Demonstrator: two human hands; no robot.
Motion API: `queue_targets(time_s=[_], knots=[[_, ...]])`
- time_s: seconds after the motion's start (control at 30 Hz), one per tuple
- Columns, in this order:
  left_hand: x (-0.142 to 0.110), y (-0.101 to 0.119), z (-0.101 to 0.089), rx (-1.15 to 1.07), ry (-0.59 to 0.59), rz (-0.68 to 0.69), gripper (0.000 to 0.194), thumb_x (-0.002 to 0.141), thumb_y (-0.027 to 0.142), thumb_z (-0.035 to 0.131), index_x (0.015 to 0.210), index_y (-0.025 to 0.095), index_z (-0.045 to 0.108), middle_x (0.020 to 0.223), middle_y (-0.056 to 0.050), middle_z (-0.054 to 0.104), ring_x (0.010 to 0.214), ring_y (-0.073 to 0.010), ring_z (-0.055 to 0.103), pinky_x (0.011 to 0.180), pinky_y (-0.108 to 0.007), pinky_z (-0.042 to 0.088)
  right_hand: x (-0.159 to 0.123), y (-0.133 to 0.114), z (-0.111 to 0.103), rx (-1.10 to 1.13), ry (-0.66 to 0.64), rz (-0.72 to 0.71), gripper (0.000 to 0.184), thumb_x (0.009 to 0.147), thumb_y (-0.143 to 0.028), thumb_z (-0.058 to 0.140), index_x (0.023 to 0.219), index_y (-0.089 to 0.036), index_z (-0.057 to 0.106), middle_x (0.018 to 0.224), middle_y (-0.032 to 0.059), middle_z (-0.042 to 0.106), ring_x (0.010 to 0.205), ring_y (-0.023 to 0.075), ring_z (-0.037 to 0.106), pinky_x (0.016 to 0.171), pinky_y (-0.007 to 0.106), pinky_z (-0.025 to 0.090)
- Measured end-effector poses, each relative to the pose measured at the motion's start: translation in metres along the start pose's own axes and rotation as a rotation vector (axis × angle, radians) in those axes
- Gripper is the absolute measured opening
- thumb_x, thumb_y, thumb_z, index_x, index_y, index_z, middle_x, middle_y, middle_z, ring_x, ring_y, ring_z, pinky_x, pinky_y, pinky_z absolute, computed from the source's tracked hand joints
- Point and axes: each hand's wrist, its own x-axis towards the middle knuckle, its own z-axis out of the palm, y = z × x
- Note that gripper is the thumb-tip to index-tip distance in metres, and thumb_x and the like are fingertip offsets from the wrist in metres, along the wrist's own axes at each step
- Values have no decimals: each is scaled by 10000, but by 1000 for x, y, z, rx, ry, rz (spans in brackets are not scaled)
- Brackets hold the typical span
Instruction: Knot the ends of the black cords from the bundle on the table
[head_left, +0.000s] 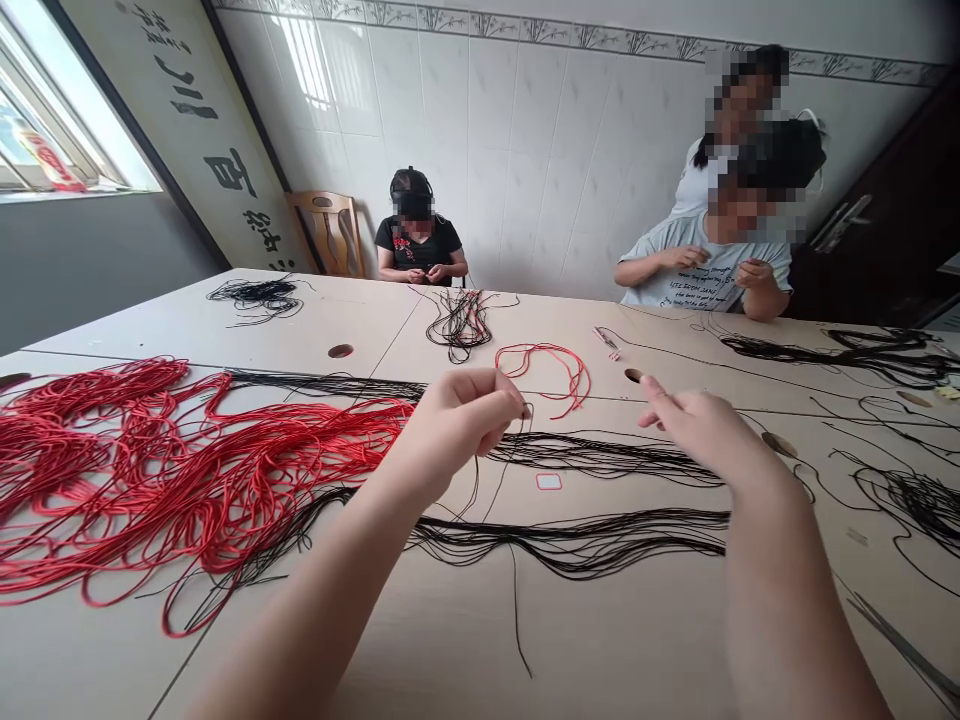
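1. I'm seeing the left hand (457, 425) pinching a thin black cord (477, 478), its fingertips clamped together on it.
2. That cord is hanging almost vertically below the pinch, its long axis pointing down toward the tabletop.
3. The right hand (705, 430) is hovering open just beside it, gripping nothing, its index finger pointing toward the left hand.
4. Long black cords (600, 458) are lying lengthwise across the pale table (97, 660) beneath both hands, with a tangled heap of red cord (150, 470) spreading out to the left.
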Motion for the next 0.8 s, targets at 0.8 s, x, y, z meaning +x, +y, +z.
queue_targets(time_s=[0.8], knots=[[4, -3, -3, 73, 93, 2, 156, 770, 290, 550, 684, 162, 531, 491, 62, 354, 444, -50, 259, 443, -208, 156, -60, -68, 31, 1521, -272, -542, 252, 893, -428, 433, 1062, -342, 598, 875, -4, 660, 697, 99, 630, 599, 216, 519]])
